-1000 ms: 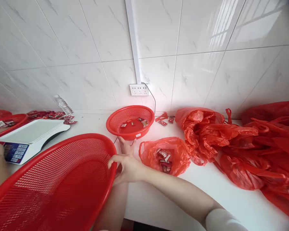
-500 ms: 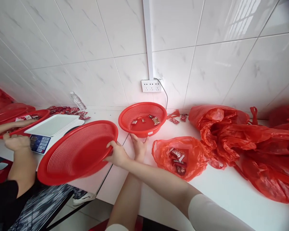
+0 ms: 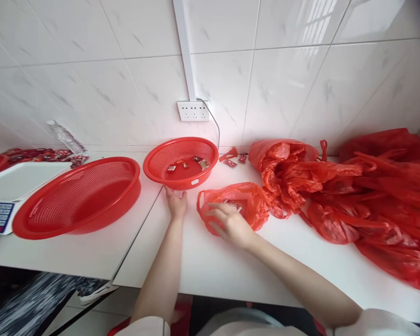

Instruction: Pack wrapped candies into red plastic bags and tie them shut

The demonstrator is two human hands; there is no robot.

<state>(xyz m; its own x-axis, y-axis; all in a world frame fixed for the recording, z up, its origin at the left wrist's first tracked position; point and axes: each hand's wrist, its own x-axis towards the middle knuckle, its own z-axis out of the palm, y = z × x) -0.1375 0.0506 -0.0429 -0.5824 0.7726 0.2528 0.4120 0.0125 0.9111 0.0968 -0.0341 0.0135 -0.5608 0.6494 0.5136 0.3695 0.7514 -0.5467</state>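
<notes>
My left hand (image 3: 177, 204) is at the front underside of the small red plastic basket (image 3: 154, 175), fingertips hidden beneath it, thumb and fingers spread. A few small wrapped snacks (image 3: 203, 164) lie in that basket. My right hand (image 3: 233, 227), slightly blurred, hovers over the front left of an open red plastic bag (image 3: 259, 200), with its fingers apart and nothing visible in them. Dark red snack packets (image 3: 234, 204) show inside the bag, partly covered by the hand. A larger red basket (image 3: 126, 200) rests at the left, apart from both hands, its visible inside bare.
Crumpled red bags (image 3: 336, 200) fill the table's right side. Left are a scale (image 3: 24, 182), a pile of red packets (image 3: 45, 155) and a clear plastic bottle (image 3: 66, 137). Two loose packets (image 3: 230, 163) lie by the wall, below a socket strip (image 3: 193, 111). A co-worker's patterned clothing (image 3: 38, 298) shows lower left.
My right hand has let go of the large basket and moved right to the open bag. The large basket now sits lower and flatter. The view has shifted right; the co-worker's arms have left it.
</notes>
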